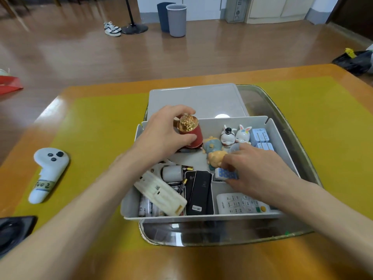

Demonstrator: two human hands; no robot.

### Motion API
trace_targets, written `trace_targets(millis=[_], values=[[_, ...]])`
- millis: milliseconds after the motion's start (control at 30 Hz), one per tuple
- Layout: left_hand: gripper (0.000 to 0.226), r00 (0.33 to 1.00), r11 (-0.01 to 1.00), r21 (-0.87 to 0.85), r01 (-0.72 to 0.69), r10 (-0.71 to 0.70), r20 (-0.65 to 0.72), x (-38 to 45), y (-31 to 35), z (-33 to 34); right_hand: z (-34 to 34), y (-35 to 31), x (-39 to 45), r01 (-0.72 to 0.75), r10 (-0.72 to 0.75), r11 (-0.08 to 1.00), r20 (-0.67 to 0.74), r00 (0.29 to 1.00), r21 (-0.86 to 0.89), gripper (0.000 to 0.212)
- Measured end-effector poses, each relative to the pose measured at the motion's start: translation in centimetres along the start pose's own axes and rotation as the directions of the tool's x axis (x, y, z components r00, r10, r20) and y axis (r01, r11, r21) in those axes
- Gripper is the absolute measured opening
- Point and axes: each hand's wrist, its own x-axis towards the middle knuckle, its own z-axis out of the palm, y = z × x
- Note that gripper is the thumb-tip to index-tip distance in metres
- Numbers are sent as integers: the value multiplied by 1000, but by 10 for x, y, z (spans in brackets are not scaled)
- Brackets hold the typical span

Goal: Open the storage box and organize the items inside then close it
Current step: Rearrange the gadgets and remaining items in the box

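The white storage box point(201, 216) stands open on a metal tray, with its grey lid point(196, 100) lying just behind it. My left hand point(163, 134) grips a red jar with a gold cap point(190, 131) over the box's far left part. My right hand point(256, 168) pinches a blue patterned card pack point(226, 174) near the box's middle, beside a pig figurine point(216, 158). Two rabbit figurines point(235, 135) and pale blue plugs point(259, 135) stand at the far right. Black devices point(198, 193), a white remote point(240, 203), batteries and a cream remote point(161, 194) fill the near part.
The metal tray point(292, 138) sits on a yellow mat point(96, 126) over a wooden table. A white controller point(48, 172) lies on the mat to the left, and a black object point(12, 233) sits at the near left edge. Bins and a shoe stand on the floor beyond.
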Motion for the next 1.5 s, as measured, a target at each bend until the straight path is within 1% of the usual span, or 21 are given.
trace_targets(millis=[33,133,233,300,367,500,567,700,800,933,1000,1133,1267,1333,1400,1467,1500], values=[[50,1000,1000,-1,-7,7,30,0,0,1,0,0,-1,6,-6,1000,5,1000,-6,20],[45,981,998,15,-62,58,183,-4,3,9,-2,2,-2,15,-14,1000,9,1000,-19,21],[43,961,977,152,-152,110,252,-7,2,20,-2,2,-3,17,-17,1000,14,1000,-17,24],[44,952,958,214,-189,126,279,-9,1,25,-2,2,-3,15,-14,1000,9,1000,-12,23],[45,952,948,233,-216,152,267,-10,0,28,-3,2,-4,14,-13,1000,7,1000,-21,24],[43,961,932,255,-257,218,169,-15,-3,34,-4,2,-4,10,-10,1000,-8,1000,-24,23],[42,965,939,233,-252,225,134,-18,-5,36,-4,2,-4,6,-6,1000,-14,1000,-20,23],[42,971,953,200,-226,205,123,-18,-6,37,-4,1,-3,4,-5,1000,-11,1000,-25,24],[45,977,974,148,-173,152,147,-17,-3,33,-4,2,-2,0,0,1000,6,1000,-14,26],[44,959,987,112,-117,83,272,-13,-5,27,-5,2,-2,11,-11,1000,9,1000,-6,27],[44,950,993,70,-98,72,303,-14,-7,27,-5,2,-2,13,-13,1000,15,1000,-5,27],[44,949,985,91,-147,115,292,-17,-7,30,-5,3,-1,24,-24,1000,17,1000,0,25],[48,950,979,128,-158,115,290,-16,-10,31,-3,4,-1,44,-44,999,-2,999,-9,24],[48,944,973,138,-186,138,301,-18,-9,29,-2,4,-1,52,-52,999,-19,998,-13,23],[57,933,964,145,-222,167,320,-21,-5,22,-2,4,0,65,-65,998,-37,997,-19,24],[72,937,971,139,-194,141,320,-27,-4,4,-4,3,1,82,-82,996,-39,996,-23,25],[72,944,975,138,-171,122,308,-32,-6,-8,-7,2,1,88,-88,996,-42,995,-8,25]])
